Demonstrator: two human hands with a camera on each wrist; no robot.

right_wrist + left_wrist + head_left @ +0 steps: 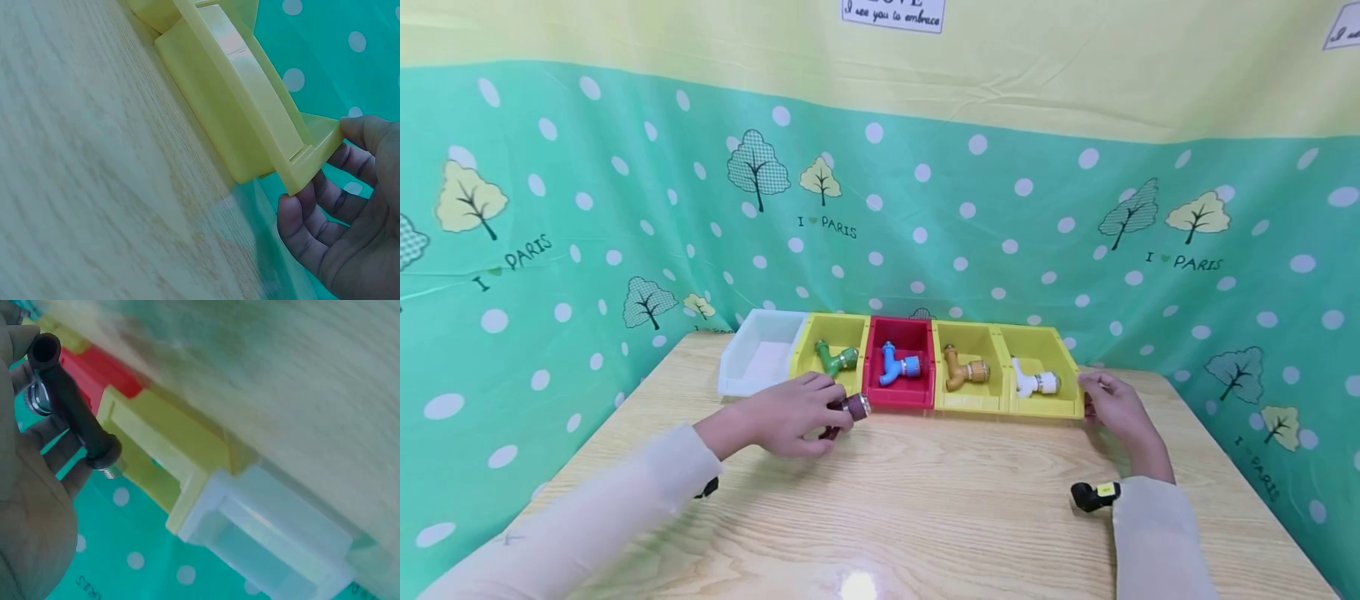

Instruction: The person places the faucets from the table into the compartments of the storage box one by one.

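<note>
My left hand (793, 417) holds a dark maroon tap (856, 407) in front of the bin row, near the left yellow bin (803, 360). In the left wrist view the tap's dark pipe (72, 406) runs across the fingers, its threaded end pointing down. My right hand (1122, 412) grips the outer rim of the rightmost yellow bin (1048, 407), thumb on top and fingers beneath in the right wrist view. A green tap (835, 358) lies in the left yellow bin, and a white tap (1036, 382) is in the rightmost one.
Between them, a red bin (898, 398) holds a blue tap (898, 365) and a yellow bin (970, 403) an orange-brown tap (964, 369). A whitish bin (741, 386) ends the row at left. Behind the wooden table (940, 500) hangs a patterned curtain (925, 217).
</note>
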